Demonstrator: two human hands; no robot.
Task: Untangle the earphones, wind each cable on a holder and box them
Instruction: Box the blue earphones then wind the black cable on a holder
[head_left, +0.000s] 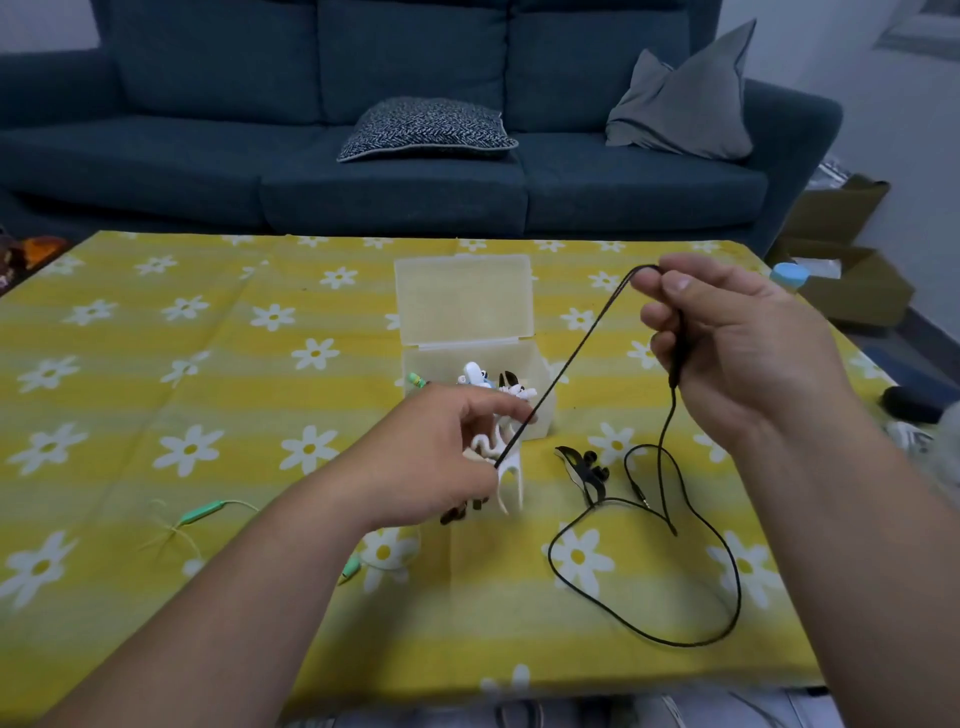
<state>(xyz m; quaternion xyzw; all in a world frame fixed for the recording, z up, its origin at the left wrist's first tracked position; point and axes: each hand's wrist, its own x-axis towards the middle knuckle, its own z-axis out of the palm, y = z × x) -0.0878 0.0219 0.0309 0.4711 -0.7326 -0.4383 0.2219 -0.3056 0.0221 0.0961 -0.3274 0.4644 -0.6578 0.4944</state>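
My right hand (737, 343) is raised above the table and pinches a black earphone cable (576, 353). The cable runs taut down to my left hand (447, 462), which grips a white holder (506, 475) together with the cable's lower end. The rest of the black cable (691, 587) hangs from my right hand and lies in loose loops on the cloth. A clear plastic box (519, 358) stands open behind my left hand, with several wound earphones inside. A black holder with black earbuds (582, 467) lies to the right of the white holder.
Green earphones (205, 512) lie on the yellow flowered tablecloth (208, 364) at the left, with a green piece (352, 566) near my left forearm. A blue sofa (395, 156) stands behind the table. Cardboard boxes (841, 270) sit at the right.
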